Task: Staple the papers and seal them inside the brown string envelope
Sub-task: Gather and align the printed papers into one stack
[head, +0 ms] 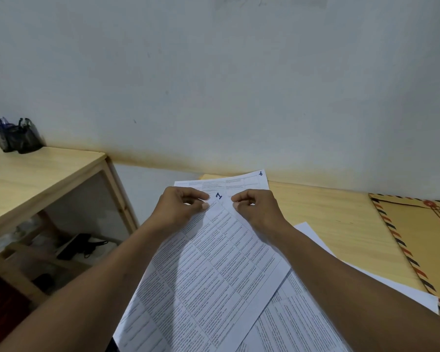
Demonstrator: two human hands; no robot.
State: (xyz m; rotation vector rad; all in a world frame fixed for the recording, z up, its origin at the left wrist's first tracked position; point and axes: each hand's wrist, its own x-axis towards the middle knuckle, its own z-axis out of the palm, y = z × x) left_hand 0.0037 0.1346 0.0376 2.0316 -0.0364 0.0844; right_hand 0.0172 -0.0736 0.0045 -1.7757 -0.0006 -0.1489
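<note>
Printed white papers (214, 262) lie in a loose, skewed stack on the wooden desk (328, 214). The top sheet has a blue "1" written near its far corner. My left hand (181, 207) pinches that sheet's far corner from the left, and my right hand (257, 207) pinches it from the right. Another sheet (239, 182) with a blue mark pokes out behind the hands. The brown string envelope (422, 240), with a red and black striped border and red string discs, lies flat at the right edge of the desk. No stapler is in view.
A lower wooden shelf unit (43, 171) stands to the left, with black mesh pen holders (15, 137) on top and dark items on its inner shelves. A pale wall (214, 85) closes off the back of the desk.
</note>
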